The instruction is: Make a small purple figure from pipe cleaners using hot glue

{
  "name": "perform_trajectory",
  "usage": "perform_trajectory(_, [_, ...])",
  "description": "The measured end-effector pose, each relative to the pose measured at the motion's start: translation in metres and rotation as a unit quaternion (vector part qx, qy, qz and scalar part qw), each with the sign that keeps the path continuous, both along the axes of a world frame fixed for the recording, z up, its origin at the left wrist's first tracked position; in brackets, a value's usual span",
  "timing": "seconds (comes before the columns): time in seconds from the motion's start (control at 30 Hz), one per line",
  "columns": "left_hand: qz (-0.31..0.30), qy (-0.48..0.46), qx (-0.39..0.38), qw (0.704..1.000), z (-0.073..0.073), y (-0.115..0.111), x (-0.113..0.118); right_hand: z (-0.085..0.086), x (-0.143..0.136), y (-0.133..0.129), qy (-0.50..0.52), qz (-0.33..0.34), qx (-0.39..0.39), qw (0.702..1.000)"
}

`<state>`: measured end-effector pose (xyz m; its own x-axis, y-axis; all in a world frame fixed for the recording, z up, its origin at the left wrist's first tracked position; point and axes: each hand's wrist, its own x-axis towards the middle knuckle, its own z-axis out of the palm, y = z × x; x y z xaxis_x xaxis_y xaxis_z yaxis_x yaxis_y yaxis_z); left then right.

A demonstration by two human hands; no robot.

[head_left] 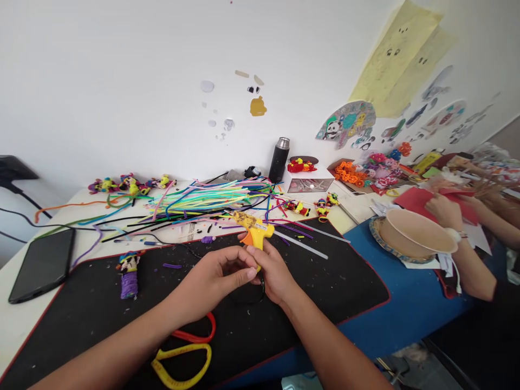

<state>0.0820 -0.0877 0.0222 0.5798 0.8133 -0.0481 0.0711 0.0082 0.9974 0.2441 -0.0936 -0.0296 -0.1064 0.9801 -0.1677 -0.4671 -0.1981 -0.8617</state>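
Note:
A yellow glue gun (257,232) with an orange trigger is held upright above the black mat (325,292), its nozzle pointing up and left. My right hand (274,271) is wrapped round its handle. Close beside it, my left hand (221,276) has thumb and fingers pressed together near the base of the handle; what they hold, if anything, is hidden. On the mat to the left lies a small doll (129,279) with a purple wound body. Scissors with a red and a yellow handle (182,365) lie partly under my left forearm.
Colourful pipe cleaners (207,197) pile up behind the mat. A phone (43,264) lies at left; a black bottle (279,160) stands by the wall. At right, another person's hands hold red paper (414,200) beside a large bowl (420,233). Cables cross the left side.

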Motion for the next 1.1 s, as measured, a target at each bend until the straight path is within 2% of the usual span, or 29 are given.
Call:
perform_trajectory(0.17, [-0.002,0.008,-0.026,1.0,0.005,-0.002,-0.006,0.005,0.001,-0.001,0.016,0.052,0.005,0.998])
perform_trajectory(0.33, [-0.027,0.001,-0.044,0.999,0.011,0.001,-0.021,0.007,0.002,0.002,0.016,0.048,0.004,0.999])
perform_trajectory(0.37, [-0.019,-0.001,-0.052,0.998,0.011,0.004,-0.026,0.007,0.003,0.003,0.014,0.047,0.005,0.999])
perform_trajectory(0.43, [0.039,-0.018,-0.076,0.996,0.007,0.013,-0.038,0.005,0.005,0.005,0.009,0.045,0.009,0.999])
perform_trajectory(0.53, [0.14,-0.101,-0.138,0.975,-0.001,0.029,-0.052,0.0,0.006,0.008,0.007,0.041,0.014,0.999])
perform_trajectory(0.57, [0.156,-0.128,-0.154,0.967,-0.004,0.033,-0.055,-0.002,0.006,0.009,0.007,0.043,0.014,0.999])
perform_trajectory(0.73, [0.178,-0.199,-0.194,0.944,-0.008,0.047,-0.058,-0.006,0.001,0.008,-0.002,0.065,0.021,0.998])
perform_trajectory(1.1, [0.204,-0.215,-0.203,0.933,-0.016,0.056,-0.057,-0.002,0.006,0.005,0.001,0.057,0.049,0.997])
